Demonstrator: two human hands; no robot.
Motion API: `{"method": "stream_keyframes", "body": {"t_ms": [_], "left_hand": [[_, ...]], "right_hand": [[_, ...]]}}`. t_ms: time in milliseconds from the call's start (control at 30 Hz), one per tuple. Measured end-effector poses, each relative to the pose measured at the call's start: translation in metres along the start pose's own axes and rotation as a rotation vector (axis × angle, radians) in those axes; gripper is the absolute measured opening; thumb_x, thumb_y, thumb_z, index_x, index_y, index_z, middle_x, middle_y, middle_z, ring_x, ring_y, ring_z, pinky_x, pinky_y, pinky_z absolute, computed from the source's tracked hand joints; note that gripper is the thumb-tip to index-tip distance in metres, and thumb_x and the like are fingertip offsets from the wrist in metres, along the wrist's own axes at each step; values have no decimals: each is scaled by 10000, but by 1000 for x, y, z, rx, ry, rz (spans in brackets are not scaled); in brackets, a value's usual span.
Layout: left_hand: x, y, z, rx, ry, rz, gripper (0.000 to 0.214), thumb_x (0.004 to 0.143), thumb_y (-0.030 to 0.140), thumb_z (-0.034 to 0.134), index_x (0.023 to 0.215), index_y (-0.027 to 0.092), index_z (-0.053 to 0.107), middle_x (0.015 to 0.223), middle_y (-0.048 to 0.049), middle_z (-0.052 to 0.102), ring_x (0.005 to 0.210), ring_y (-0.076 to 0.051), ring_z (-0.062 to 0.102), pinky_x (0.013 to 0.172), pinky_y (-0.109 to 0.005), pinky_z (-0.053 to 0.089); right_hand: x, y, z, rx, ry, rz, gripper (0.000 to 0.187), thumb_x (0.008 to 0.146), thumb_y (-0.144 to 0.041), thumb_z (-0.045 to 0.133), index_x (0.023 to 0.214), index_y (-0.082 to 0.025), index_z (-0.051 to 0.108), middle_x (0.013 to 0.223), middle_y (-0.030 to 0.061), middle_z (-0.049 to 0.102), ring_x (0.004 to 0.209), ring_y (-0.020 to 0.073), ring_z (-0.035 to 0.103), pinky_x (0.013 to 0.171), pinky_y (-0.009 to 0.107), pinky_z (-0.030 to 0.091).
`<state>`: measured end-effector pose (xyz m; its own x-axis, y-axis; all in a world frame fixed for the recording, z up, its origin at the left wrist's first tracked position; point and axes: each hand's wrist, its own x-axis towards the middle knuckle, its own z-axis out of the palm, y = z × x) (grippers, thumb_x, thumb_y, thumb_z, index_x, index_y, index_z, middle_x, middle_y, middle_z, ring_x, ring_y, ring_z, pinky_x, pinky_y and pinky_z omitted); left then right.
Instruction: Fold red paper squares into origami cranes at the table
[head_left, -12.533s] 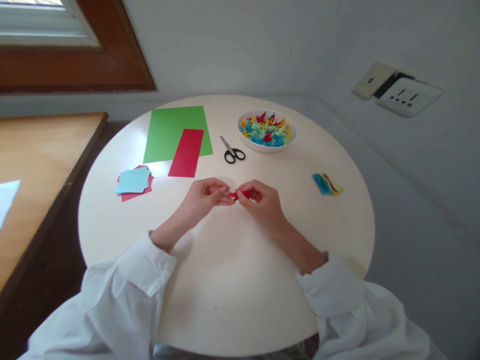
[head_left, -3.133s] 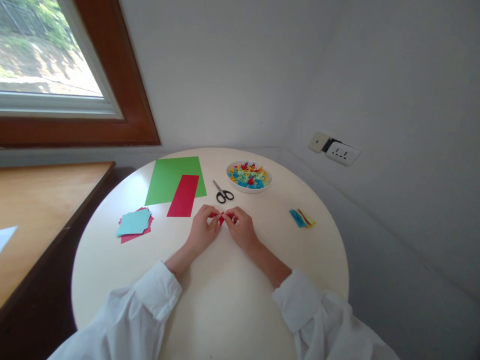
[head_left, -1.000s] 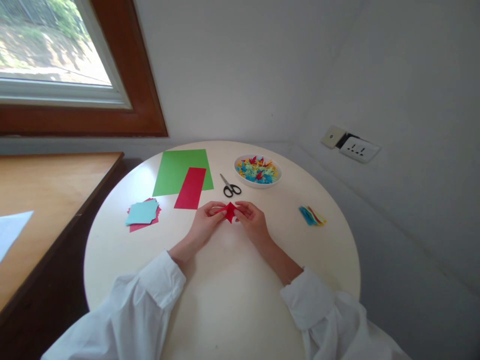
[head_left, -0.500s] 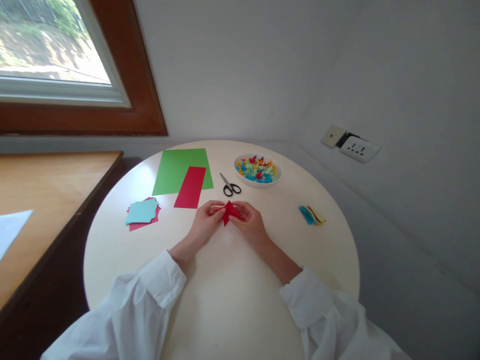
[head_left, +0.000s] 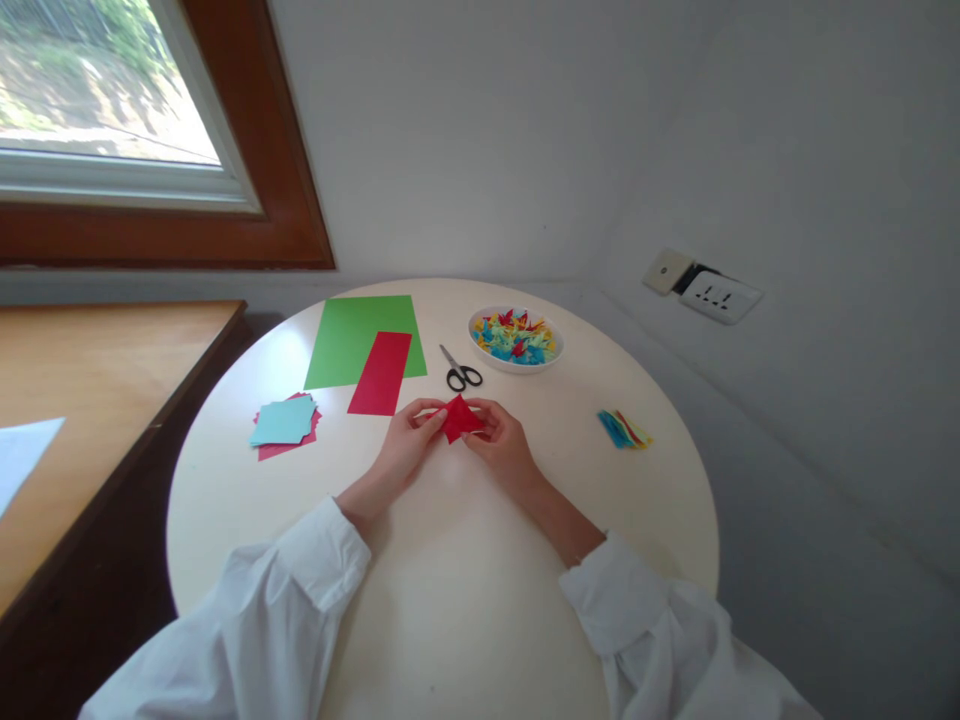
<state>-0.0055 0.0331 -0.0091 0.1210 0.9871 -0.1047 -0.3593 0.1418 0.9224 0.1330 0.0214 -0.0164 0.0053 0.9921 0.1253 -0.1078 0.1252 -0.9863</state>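
A small folded red paper (head_left: 460, 417) is held between both hands over the middle of the round white table (head_left: 457, 580). My left hand (head_left: 412, 430) pinches its left side, thumb on top. On the right side, my right hand (head_left: 501, 437) grips it with the thumb near its lower edge. The fingertips behind the paper are partly hidden. Just beyond the hands lie scissors (head_left: 459, 372) with black handles, blades pointing away. A red paper strip (head_left: 381, 375) rests partly on a green sheet (head_left: 352, 340) to the left.
A white dish (head_left: 517, 367) of small colourful folded paper pieces stands at the back. Stacked light-blue and red paper squares (head_left: 285, 422) lie at left, a bundle of coloured strips (head_left: 624, 429) at right. A wooden desk (head_left: 97, 370) adjoins on the left; walls border the table.
The red paper shows a broader, flatter diamond face than before, with its lower point less long. The right thumb has shifted slightly towards the paper's lower right edge.
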Motion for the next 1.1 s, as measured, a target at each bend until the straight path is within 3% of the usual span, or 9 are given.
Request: {"method": "stream_keyframes", "body": {"t_ms": [300,500,833,1100], "left_hand": [[1,1,-3,-94,-3,-48,294,607,267,739,835,135,610,775,-38,678,730,-127,628,753,-271,471],[-1,2,-2,-42,-66,-52,297,621,299,734,844,147,610,725,-37,686,680,-136,632,690,-272,477],[-1,1,-2,-28,-77,-39,261,607,290,757,793,120,686,777,-65,702,696,-140,623,670,-256,476],[-3,5,2,-36,-47,-13,275,550,310,784,722,125,674,719,-44,685,665,-137,610,665,-263,469]], "right_hand": [[0,-2,-3,58,69,55,327,585,-236,688,905,-203,626,801,15,707,717,157,650,658,293,516],[-1,-3,-3,80,94,87,236,615,-292,696,829,-193,691,819,37,723,728,162,647,676,298,499],[0,-4,-3,299,106,163,247,542,-305,761,767,-215,713,732,11,712,692,136,636,710,297,501],[-1,-4,-2,202,99,142,234,544,-276,760,761,-197,718,757,25,725,695,150,646,698,304,502]]}}
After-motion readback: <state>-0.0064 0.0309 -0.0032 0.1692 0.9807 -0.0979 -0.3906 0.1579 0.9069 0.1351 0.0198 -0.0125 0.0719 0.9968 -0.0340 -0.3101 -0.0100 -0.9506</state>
